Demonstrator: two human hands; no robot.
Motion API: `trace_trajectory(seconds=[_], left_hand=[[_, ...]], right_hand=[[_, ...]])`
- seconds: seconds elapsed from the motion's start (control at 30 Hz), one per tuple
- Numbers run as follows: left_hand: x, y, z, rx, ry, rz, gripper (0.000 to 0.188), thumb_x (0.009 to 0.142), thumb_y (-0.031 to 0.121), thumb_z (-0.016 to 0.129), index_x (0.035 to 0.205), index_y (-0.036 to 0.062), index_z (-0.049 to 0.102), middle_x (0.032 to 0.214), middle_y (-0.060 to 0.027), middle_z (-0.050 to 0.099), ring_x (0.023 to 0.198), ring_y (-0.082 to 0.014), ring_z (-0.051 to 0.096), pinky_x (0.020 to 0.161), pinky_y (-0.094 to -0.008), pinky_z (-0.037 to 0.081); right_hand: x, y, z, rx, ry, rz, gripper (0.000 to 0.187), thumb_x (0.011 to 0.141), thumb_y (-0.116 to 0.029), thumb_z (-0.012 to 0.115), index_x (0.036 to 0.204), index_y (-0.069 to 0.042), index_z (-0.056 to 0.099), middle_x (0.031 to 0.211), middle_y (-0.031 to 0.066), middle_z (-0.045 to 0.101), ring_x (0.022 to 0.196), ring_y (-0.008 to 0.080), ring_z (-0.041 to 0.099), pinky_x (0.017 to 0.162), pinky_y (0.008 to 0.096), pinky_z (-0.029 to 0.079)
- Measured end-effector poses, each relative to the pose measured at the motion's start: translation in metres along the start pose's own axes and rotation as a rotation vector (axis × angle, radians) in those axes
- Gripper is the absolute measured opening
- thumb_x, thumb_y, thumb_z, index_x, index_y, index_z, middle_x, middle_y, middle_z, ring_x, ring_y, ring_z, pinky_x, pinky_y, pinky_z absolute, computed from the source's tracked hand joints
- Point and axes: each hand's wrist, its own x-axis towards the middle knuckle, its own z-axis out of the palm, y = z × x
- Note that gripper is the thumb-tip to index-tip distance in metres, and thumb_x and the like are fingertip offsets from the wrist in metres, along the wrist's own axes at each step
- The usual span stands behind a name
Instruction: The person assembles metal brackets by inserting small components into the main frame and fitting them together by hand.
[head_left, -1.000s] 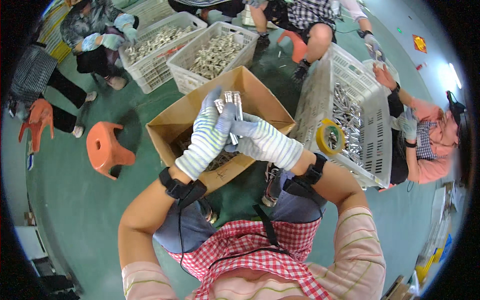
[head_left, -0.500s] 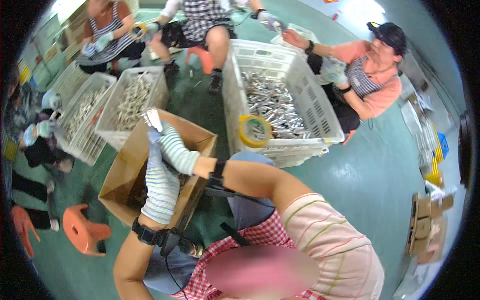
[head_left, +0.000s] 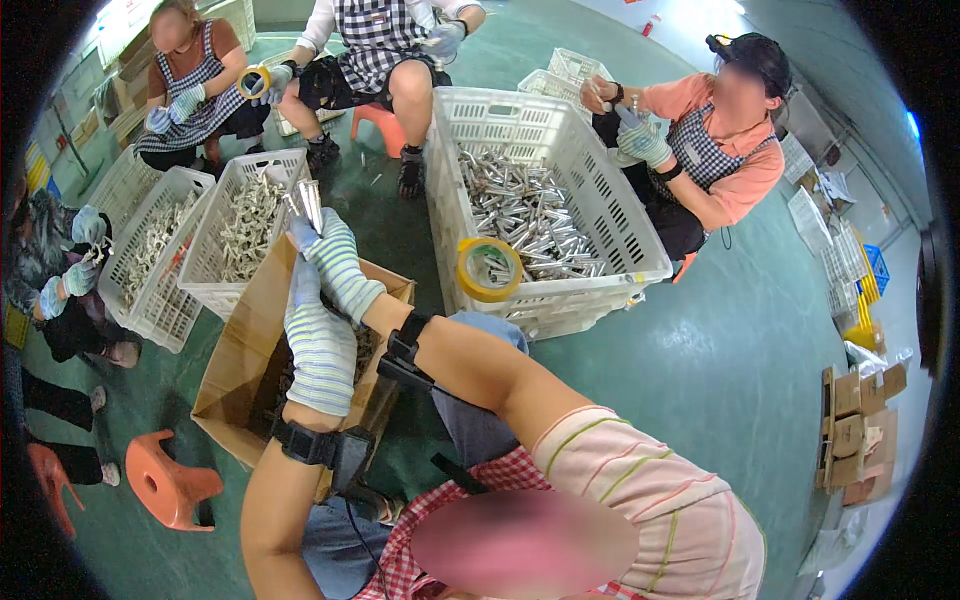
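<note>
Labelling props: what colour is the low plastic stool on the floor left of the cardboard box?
Orange; the low plastic stool shows best in the head view.

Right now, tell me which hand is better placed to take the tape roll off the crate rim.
Right hand: it is nearer the yellow tape roll; the left hand is lower, over the cardboard box.

Gloved hands (head_left: 325, 300) — metal pieces (head_left: 308, 203) aloft

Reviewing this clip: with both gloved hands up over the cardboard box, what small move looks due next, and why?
Probably lowering the metal pieces into the cardboard box: the right hand and left hand hold them bunched directly above its open top.
</note>
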Motion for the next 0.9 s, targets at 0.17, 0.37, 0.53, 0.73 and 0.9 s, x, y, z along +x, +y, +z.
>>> trace_trajectory(seconds=[0.17, 0.37, 0.53, 0.73, 0.9], left_hand=[[-0.002, 0.001, 0.005, 0.075, 0.044, -0.023, 0.037, 0.095, 0.024, 0.048, 0.124, 0.0017, 0.050, 0.114, -0.0052, 0.057, 0.105, -0.0143, 0.052, 0.094, -0.0293, 0.040], [0.012, -0.008, 0.001, 0.069, 0.005, -0.007, 0.034, 0.095, 0.022, 0.047, 0.122, 0.0011, 0.051, 0.118, -0.0067, 0.056, 0.108, -0.0145, 0.052, 0.097, -0.0283, 0.038], [-0.001, 0.003, 0.014, 0.012, 0.076, -0.061, 0.041, 0.096, 0.027, 0.045, 0.127, 0.0011, 0.046, 0.124, -0.0084, 0.051, 0.115, -0.0175, 0.047, 0.103, -0.0298, 0.033], [-0.028, 0.030, 0.004, 0.182, -0.299, -0.118, 0.070, 0.094, 0.052, 0.035, 0.140, -0.0004, 0.026, 0.145, -0.0102, 0.029, 0.135, -0.0189, 0.024, 0.112, -0.0324, 0.014], [-0.015, 0.025, -0.026, 0.198, -0.321, -0.075, 0.064, 0.095, 0.048, 0.038, 0.139, 0.0031, 0.031, 0.141, -0.0100, 0.036, 0.132, -0.0206, 0.031, 0.110, -0.0322, 0.021]], right_hand=[[0.001, -0.014, -0.008, -0.064, 0.055, 0.003, 0.025, 0.084, -0.027, 0.058, 0.089, -0.002, 0.059, 0.071, 0.0087, 0.059, 0.062, 0.0149, 0.052, 0.057, 0.0323, 0.044], [0.007, -0.013, -0.013, 0.200, 0.047, 0.081, 0.021, 0.082, -0.019, 0.058, 0.092, -0.001, 0.062, 0.074, 0.0024, 0.059, 0.064, 0.0117, 0.049, 0.059, 0.0297, 0.043], [0.014, -0.003, -0.006, 0.212, 0.076, 0.067, 0.019, 0.081, -0.022, 0.060, 0.082, -0.003, 0.059, 0.066, -0.0005, 0.051, 0.059, 0.0085, 0.041, 0.052, 0.0282, 0.038], [0.017, -0.005, -0.014, 0.120, 0.100, 0.011, 0.026, 0.080, -0.024, 0.058, 0.087, 0.001, 0.062, 0.068, 0.0083, 0.060, 0.059, 0.0165, 0.053, 0.058, 0.0326, 0.045], [-0.003, -0.009, -0.003, 0.162, -0.034, 0.027, 0.021, 0.085, -0.023, 0.057, 0.090, -0.002, 0.060, 0.070, -0.0013, 0.053, 0.063, 0.0073, 0.043, 0.055, 0.0260, 0.039]])
